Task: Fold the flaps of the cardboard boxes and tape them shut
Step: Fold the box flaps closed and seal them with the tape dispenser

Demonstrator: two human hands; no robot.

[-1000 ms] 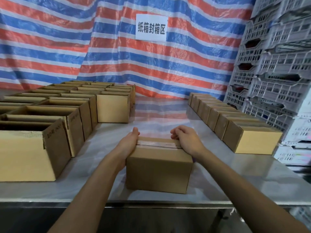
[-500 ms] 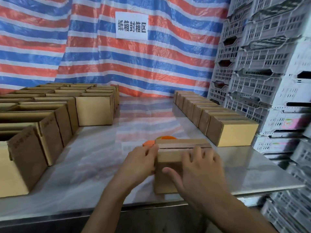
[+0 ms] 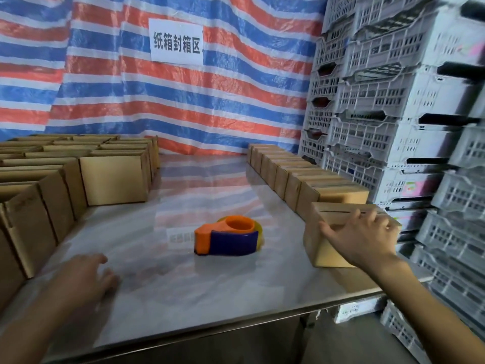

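While your right hand [image 3: 364,237], fingers spread flat, docks the taped box [image 3: 325,254] at the right row's [image 3: 288,177] near end, your left hand [image 3: 86,279] hovers loose and empty beside the open boxes [image 3: 112,177].

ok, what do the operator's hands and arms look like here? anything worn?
Nothing worn that shows. The left hand and right hand are bare, with no gloves. The left forearm and right forearm are bare to the frame edge, with no sleeves, watch or wristband in view. The left hand is motion-blurred, so a ring there can't be ruled out.
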